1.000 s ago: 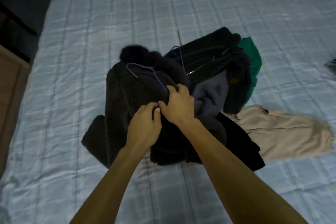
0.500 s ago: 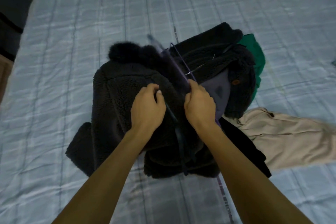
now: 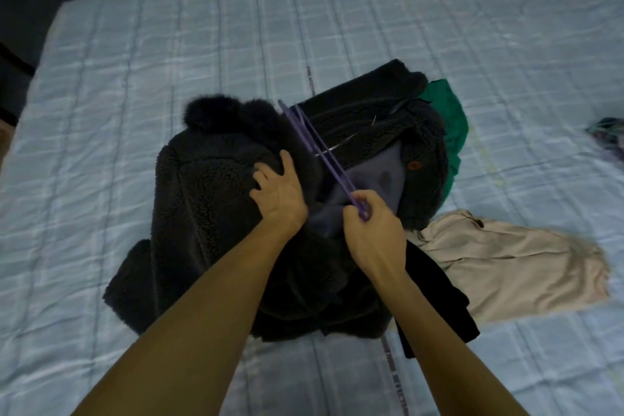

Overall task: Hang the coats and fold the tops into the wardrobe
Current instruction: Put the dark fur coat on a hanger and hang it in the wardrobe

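A dark fleece coat [image 3: 209, 206] with a fur collar lies crumpled in the middle of the bed. My left hand [image 3: 278, 192] grips its front edge near the collar. My right hand [image 3: 373, 231] pinches one end of a purple hanger [image 3: 317, 149], which slants up and left over the pile. Behind lies a second dark fleece coat [image 3: 374, 118] with a brown button. A grey top [image 3: 371, 179] shows between the coats, a green top [image 3: 450, 125] lies at the right, and a beige top [image 3: 506, 257] is spread at the near right.
The clothes lie on a pale blue checked bed [image 3: 169, 61]. A black garment [image 3: 435, 311] sticks out under the pile at the near side. A small dark bundle [image 3: 607, 135] sits at the right edge. The floor beyond the bed's far and left edges is dark.
My right hand has pulled the purple hanger off the coat and lifted it clear to the right. My left hand has slid up to the coat's collar edge.
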Available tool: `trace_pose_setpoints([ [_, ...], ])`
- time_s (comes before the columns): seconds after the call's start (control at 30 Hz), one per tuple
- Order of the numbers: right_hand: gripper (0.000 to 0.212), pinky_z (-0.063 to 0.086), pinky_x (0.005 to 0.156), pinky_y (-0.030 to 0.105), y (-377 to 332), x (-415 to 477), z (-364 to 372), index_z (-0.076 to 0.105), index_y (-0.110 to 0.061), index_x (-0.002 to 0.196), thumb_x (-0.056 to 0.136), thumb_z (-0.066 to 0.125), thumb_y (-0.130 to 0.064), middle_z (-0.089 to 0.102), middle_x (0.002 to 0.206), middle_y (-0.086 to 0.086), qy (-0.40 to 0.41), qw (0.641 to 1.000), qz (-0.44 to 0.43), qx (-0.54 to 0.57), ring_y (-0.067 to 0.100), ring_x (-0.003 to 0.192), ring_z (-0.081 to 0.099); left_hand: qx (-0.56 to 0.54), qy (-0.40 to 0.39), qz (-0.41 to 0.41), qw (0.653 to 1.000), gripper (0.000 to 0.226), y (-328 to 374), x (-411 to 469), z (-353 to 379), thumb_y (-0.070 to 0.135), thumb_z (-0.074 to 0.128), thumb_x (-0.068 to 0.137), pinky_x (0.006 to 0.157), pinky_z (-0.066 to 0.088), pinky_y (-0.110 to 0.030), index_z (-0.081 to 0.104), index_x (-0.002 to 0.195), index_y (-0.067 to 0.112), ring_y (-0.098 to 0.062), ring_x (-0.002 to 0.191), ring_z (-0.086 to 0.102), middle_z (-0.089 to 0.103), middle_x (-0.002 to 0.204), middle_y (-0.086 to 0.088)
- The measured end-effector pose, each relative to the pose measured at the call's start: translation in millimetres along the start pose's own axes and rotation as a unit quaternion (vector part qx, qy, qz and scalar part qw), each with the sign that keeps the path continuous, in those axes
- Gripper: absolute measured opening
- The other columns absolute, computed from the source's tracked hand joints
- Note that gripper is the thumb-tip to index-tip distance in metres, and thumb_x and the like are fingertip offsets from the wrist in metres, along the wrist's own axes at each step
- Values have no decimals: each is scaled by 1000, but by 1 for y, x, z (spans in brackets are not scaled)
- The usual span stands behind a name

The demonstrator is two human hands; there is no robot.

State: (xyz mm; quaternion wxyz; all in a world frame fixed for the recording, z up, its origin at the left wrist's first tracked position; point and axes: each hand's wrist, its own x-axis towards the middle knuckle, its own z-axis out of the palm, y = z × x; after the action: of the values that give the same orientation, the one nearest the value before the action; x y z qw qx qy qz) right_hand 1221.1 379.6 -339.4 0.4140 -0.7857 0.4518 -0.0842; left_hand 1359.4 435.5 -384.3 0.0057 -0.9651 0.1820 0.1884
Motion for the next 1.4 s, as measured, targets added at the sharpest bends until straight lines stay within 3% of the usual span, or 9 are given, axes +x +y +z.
trace_pose_setpoints([
  [0.13, 31, 46, 70, 27, 1, -14, 6, 62, -40, 119, 91, 52, -48, 71, 100, -4, -18, 999, -39, -3, 17, 93, 64, -57, 44, 28, 997, 82, -53, -15, -13, 21, 67, 81, 82, 48, -44, 19, 146, 11, -38, 108, 53, 53, 119, -23],
  [0.27, 28, 44, 64, 32, -12, -32, 14, 59, -30, 121, 97, 46, -27, 70, 91, 0, -41, 996, -72, -22, 25, 86, 64, -211, 34, -11, 977, 32, -105, -51, -35, 36, 59, 86, 69, 47, -37, 64, 96, 6, -39, 89, 61, 66, 99, -20],
  [0.43, 6, 40, 65, 33, -49, -66, 16, 48, -20, 89, 88, 50, -26, 60, 81, 2, -101, 992, -42, -69, 30, 78, 58, -348, 17, -130, 928, 45, -146, -96, -58, 41, 55, 80, 92, 45, -39, 62, 109, 7, -40, 106, 56, 61, 118, -21],
  [0.57, 47, 32, 50, 32, -79, -102, 7, 47, -18, 67, 92, 40, -57, 55, 63, -1, -88, 989, -65, -95, 20, 60, 52, -424, 24, -112, 899, 78, -152, -123, -86, 53, 69, 76, 107, 35, -35, 43, 138, 14, -31, 129, 44, 46, 142, -11],
  [0.77, 36, 33, 49, 32, -107, -140, -24, 41, -29, 137, 102, 34, -29, 64, 78, 8, -71, 972, -182, -133, 28, 66, 58, -445, 150, -91, 878, 25, -155, -163, -134, 19, 55, 92, 89, 42, -38, 62, 102, -3, -39, 106, 56, 64, 107, -26],
  [0.93, 18, 35, 63, 31, -133, -186, -58, 53, -25, 106, 94, 43, -16, 60, 89, 0, -87, 976, -175, -97, 29, 86, 60, -505, 214, -70, 833, 19, -165, -211, -177, -3, 51, 90, 95, 40, -40, 58, 104, -14, -38, 108, 56, 62, 109, -28],
  [1.17, 17, 47, 69, 35, -172, -256, -97, 48, -22, 81, 92, 52, -35, 60, 73, -3, -81, 979, -184, -29, 20, 75, 59, -605, 227, -47, 762, 37, -177, -292, -248, 17, 55, 94, 108, 33, -34, 52, 126, -3, -28, 123, 49, 54, 131, -17],
  [1.3, 17, 42, 68, 30, -195, -296, -123, 57, -18, 91, 96, 50, -33, 61, 77, -6, -36, 975, -209, 64, 18, 80, 58, -650, 262, -4, 714, 53, -185, -338, -308, 29, 63, 89, 109, 32, -32, 48, 132, 1, -23, 127, 46, 51, 137, -13],
  [1.4, 29, 43, 91, 25, -213, -324, -146, 57, -30, 125, 99, 44, -31, 60, 113, -17, 0, 961, -249, 123, 3, 105, 53, -662, 273, 53, 696, 53, -180, -370, -352, 30, 66, 86, 97, 35, -18, 51, 129, 3, -21, 124, 49, 54, 134, -10],
])
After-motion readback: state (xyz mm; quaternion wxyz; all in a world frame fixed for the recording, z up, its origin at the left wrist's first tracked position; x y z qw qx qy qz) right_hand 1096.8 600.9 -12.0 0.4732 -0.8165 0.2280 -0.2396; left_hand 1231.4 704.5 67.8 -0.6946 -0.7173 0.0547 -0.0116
